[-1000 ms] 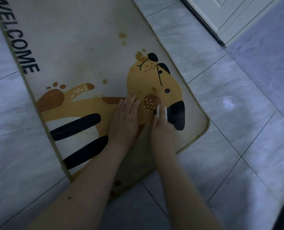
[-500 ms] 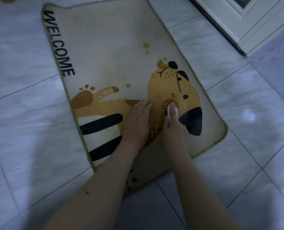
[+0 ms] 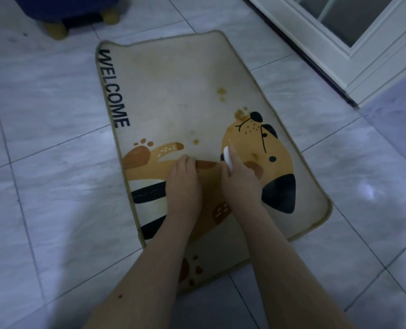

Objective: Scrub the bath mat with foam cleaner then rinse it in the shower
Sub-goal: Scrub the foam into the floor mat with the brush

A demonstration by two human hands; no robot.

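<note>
On the tiled floor [image 3: 55, 110] the bath mat [image 3: 173, 96] lies flat, the left hand [image 3: 184, 186] pressing its middle with knuckles bent, while the right hand [image 3: 241, 184] grasps a white brush [image 3: 228, 160] against the printed dog's head.

Grey tiled floor [image 3: 55, 103] (dim light)

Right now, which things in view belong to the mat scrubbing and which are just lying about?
In use:
bath mat
white brush, gripped by the right hand
left hand, resting on the mat

Lying about:
blue stool at the top left
white door frame at the top right
</note>
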